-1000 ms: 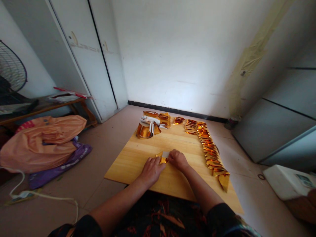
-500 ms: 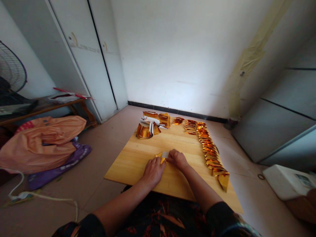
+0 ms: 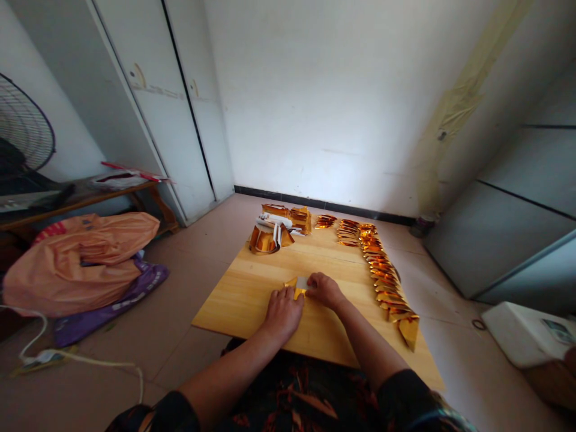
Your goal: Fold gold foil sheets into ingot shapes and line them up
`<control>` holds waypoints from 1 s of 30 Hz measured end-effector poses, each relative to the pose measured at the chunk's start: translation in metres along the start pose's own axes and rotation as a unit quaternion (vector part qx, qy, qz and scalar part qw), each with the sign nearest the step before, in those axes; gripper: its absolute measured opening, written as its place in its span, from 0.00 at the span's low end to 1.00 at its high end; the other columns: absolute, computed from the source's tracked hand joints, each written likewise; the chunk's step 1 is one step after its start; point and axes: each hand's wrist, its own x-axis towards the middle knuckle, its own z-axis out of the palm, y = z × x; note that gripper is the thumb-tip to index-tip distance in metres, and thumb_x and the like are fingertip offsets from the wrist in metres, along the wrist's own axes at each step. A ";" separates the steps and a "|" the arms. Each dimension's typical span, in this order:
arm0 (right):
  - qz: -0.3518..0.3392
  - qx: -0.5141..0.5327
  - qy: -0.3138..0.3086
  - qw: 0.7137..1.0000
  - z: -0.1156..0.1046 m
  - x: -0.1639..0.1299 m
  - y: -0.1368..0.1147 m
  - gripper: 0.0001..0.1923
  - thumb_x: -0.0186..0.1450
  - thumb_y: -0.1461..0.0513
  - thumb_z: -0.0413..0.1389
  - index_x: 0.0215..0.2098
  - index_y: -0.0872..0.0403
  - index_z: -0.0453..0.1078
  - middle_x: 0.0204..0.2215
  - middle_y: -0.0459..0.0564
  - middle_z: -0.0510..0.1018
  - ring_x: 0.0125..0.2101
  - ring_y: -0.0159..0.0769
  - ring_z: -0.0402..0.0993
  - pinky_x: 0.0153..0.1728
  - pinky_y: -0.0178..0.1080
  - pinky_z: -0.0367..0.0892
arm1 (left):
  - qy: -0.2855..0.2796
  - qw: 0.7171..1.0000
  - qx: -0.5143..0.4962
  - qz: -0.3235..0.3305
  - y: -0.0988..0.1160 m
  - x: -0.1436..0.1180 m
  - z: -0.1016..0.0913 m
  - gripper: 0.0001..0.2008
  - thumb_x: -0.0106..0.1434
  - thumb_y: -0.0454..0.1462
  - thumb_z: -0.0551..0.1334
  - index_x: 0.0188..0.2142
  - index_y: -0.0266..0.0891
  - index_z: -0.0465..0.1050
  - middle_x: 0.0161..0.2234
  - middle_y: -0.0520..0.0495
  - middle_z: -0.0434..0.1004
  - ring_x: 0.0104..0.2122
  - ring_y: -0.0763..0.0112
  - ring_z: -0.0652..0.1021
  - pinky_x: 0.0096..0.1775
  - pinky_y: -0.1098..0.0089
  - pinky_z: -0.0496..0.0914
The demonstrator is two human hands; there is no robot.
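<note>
1. The left hand (image 3: 282, 312) lies palm down just below the middle of the frame, its fingers pressed flat on a small gold foil paper (image 3: 297, 285); it pins the sheet rather than pinching it.
2. The right hand (image 3: 324, 290) sits just to the right, touching the same paper; its fingertips close on the sheet's right edge, where a pale underside shows. How tight that pinch is cannot be told.
3. The gold foil paper rests on the wooden board (image 3: 252, 282), near the board's centre, mostly hidden under both hands.
4. The board lies flat on the tiled floor and fills the lower middle of the frame.
5. Along the board's right side a row of folded gold pieces (image 3: 382, 273) runs from upper middle down to the lower right, each overlapping the next.
6. At the board's far edge, above the hands, stands a loose stack of gold sheets (image 3: 276, 227).
7. At the left of the frame an orange plastic bag (image 3: 81, 255) slumps on the floor, well apart from the board.
8. A fan (image 3: 22, 129) stands at the upper left edge.
</note>
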 end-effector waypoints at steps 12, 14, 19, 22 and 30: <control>-0.144 -0.135 0.030 0.980 0.000 -0.020 -0.005 0.11 0.64 0.66 0.48 0.36 0.52 0.73 0.42 0.51 0.74 0.46 0.39 0.62 0.43 0.38 0.59 | -0.003 0.999 -0.048 -0.025 -0.013 0.013 -0.007 0.11 0.64 0.40 0.54 0.34 0.42 0.75 0.40 0.44 0.75 0.42 0.61 0.73 0.49 0.54 0.59; -0.144 -0.146 0.034 0.978 0.004 -0.030 -0.013 0.10 0.64 0.65 0.49 0.36 0.53 0.72 0.40 0.51 0.74 0.45 0.39 0.62 0.43 0.38 0.58 | 0.017 0.996 -0.081 -0.017 -0.022 0.016 -0.003 0.09 0.63 0.39 0.55 0.35 0.43 0.74 0.44 0.46 0.75 0.45 0.62 0.72 0.52 0.52 0.56; -0.148 -0.142 0.023 0.978 0.015 -0.045 -0.029 0.08 0.63 0.63 0.51 0.36 0.53 0.72 0.38 0.51 0.74 0.43 0.39 0.64 0.42 0.39 0.58 | -0.013 0.987 -0.162 -0.006 -0.047 0.025 0.005 0.07 0.60 0.36 0.58 0.36 0.45 0.73 0.54 0.50 0.70 0.56 0.62 0.65 0.56 0.50 0.52; -0.168 -0.124 0.022 0.978 0.018 -0.044 -0.027 0.08 0.64 0.62 0.51 0.37 0.51 0.73 0.37 0.49 0.75 0.41 0.38 0.65 0.40 0.38 0.58 | -0.050 0.982 -0.184 -0.001 -0.055 0.030 0.003 0.07 0.60 0.38 0.57 0.36 0.46 0.73 0.54 0.51 0.70 0.58 0.61 0.64 0.57 0.46 0.48; -0.197 -0.068 0.049 0.977 0.010 -0.035 0.011 0.13 0.62 0.60 0.57 0.45 0.47 0.73 0.51 0.50 0.71 0.48 0.40 0.63 0.46 0.41 0.56 | -0.021 0.982 -0.187 -0.024 -0.046 0.030 0.005 0.03 0.58 0.35 0.58 0.33 0.44 0.70 0.53 0.51 0.70 0.56 0.62 0.66 0.56 0.45 0.48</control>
